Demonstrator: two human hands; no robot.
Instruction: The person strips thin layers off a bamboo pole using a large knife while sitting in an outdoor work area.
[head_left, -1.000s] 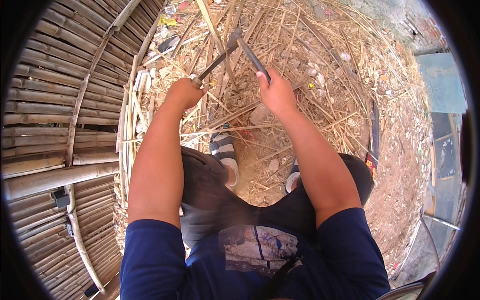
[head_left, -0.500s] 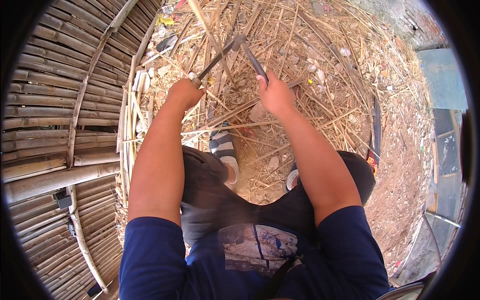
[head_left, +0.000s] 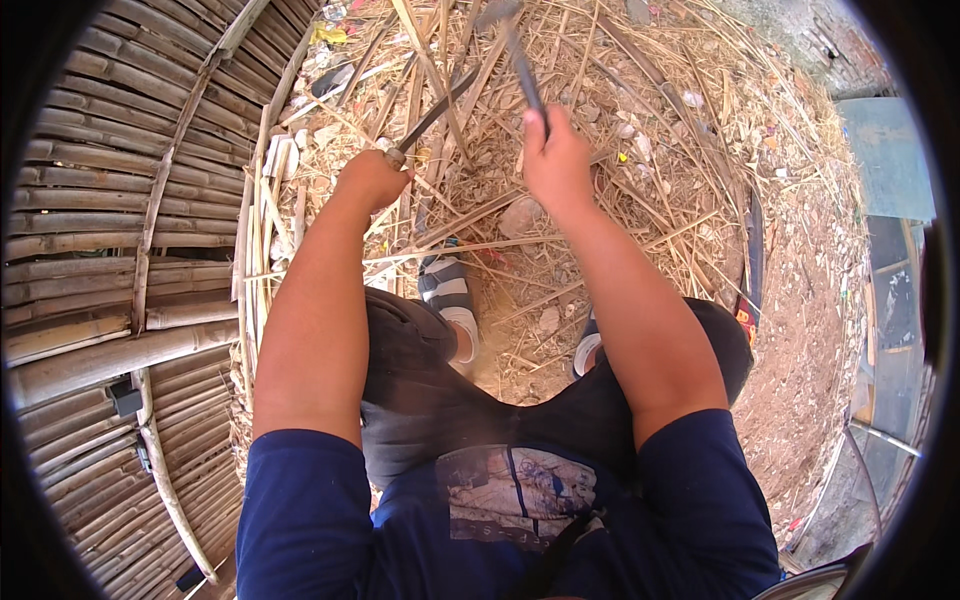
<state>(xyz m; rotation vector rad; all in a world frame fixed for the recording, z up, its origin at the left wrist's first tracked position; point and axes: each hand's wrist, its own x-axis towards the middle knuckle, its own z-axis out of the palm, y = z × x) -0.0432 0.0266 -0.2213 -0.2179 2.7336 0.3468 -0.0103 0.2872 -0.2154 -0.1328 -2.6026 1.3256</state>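
My left hand [head_left: 374, 180] is closed round the handle of a long dark-bladed knife [head_left: 437, 112], whose blade slants up and to the right. A split bamboo strip [head_left: 428, 62] stands at a slant and crosses the blade; I cannot tell how deep the blade sits in it. My right hand [head_left: 558, 165] is wrapped round the dark handle of a hammer [head_left: 524, 72]. The hammer's head, slightly blurred, is raised near the top edge, apart from the blade.
Bamboo splinters and strips [head_left: 680, 235] litter the ground, with stones among them. A slatted bamboo wall [head_left: 90, 190] rises at the left. My striped shoe [head_left: 446, 285] is below the knife. Grey-blue panels [head_left: 885, 160] stand at the far right, past bare soil [head_left: 800, 370].
My right hand has lifted the hammer up and away from the blade, where its head was at the knife's tip. My left hand and the knife have hardly moved.
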